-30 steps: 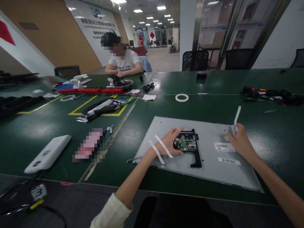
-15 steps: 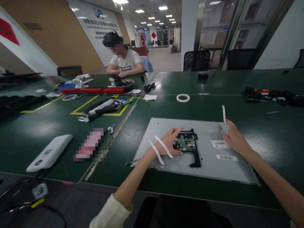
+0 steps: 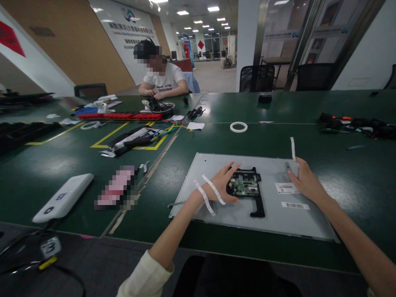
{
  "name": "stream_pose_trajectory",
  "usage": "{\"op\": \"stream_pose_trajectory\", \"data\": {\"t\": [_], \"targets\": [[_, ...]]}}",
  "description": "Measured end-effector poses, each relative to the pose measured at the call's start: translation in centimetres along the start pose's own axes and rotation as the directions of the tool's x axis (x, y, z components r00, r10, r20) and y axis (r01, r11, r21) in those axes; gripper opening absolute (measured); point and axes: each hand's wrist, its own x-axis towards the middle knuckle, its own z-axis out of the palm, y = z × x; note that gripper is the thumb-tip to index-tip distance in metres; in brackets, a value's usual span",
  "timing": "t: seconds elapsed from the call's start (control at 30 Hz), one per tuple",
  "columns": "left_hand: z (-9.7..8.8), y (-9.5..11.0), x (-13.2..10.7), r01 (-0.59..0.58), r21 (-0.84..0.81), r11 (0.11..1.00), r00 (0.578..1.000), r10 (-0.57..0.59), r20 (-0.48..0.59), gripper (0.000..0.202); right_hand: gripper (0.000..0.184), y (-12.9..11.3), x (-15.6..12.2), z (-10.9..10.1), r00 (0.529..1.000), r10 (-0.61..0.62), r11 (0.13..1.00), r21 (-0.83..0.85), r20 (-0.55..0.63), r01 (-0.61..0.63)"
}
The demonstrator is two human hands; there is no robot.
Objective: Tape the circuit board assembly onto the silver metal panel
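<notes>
**While one hand rests by the board, the other pinches a strip of tape**

As the person leans over the green table (image 3: 309,136), a grey panel (image 3: 272,216) lies flat in front of them, its near edge close to the table's edge. Set into the middle of the panel is a small circuit board (image 3: 244,186), framed by a black bracket (image 3: 258,204) that runs down toward the person.

The left hand (image 3: 223,183) lies open and flat on the panel with its fingers spread, gripping nothing. Its fingertips touch the left edge of the circuit board, so the board sits just to the right of that hand. Two loose white strips (image 3: 208,194) are stuck across the left wrist.

The right hand (image 3: 305,181) is over at the panel's far right corner, well apart from the board. Its thumb and fingers are closed on the lower end of a white tape strip (image 3: 292,148), which stands almost upright above the fingers. Two barcode labels (image 3: 286,188) are stuck to the panel between the board and this hand, just by its palm.

Further up the table a roll of tape (image 3: 238,127) lies on its own. A white device (image 3: 63,198) rests near the left edge. At the far end another person (image 3: 162,78) sits with both hands on some dark cabling.
</notes>
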Motion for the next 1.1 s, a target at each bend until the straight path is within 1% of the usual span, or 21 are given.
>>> {"op": "stream_pose_trajectory", "data": {"t": [0.1, 0.2, 0.3, 0.43, 0.57, 0.87, 1.1], "targets": [[-0.9, -0.5, -0.9, 0.025, -0.001, 1.000, 0.999, -0.025, 0.025, 0.121, 0.062, 0.2, 0.0, 0.1, 1.000, 0.005, 1.000, 0.012, -0.001, -0.005], [-1.3, -1.1, -1.6, 0.012, -0.038, 0.999, 0.999, -0.010, 0.032, 0.119, 0.063, 0.3, 0.0, 0.1, 1.000, 0.011, 1.000, 0.018, -0.006, -0.011], [-1.0, -1.5, -1.9, -0.010, -0.060, 0.998, 1.000, 0.012, 0.023, 0.118, 0.063, 0.3, 0.0, 0.0, 1.000, 0.009, 1.000, 0.017, 0.001, -0.009], [-0.2, -1.7, -2.1, 0.003, -0.008, 1.000, 1.000, -0.003, 0.030, 0.119, 0.065, 0.3, -0.2, 0.0, 1.000, -0.016, 1.000, 0.003, 0.012, 0.016], [0.2, -1.5, -2.4, 0.019, 0.010, 1.000, 1.000, -0.019, 0.019, 0.115, 0.065, 0.5, -0.2, 0.1, 1.000, -0.006, 1.000, 0.000, 0.008, 0.006], [-0.6, -0.8, -1.9, 0.010, -0.025, 1.000, 0.999, -0.011, -0.037, 0.111, 0.065, 0.5, -0.1, 0.0, 1.000, -0.017, 1.000, 0.007, 0.021, 0.017], [-0.6, -1.1, -1.2, -0.007, -0.071, 0.997, 0.999, 0.005, -0.034, 0.111, 0.063, 0.4, 0.0, 0.0, 1.000, -0.008, 1.000, 0.008, 0.025, 0.008]]}}
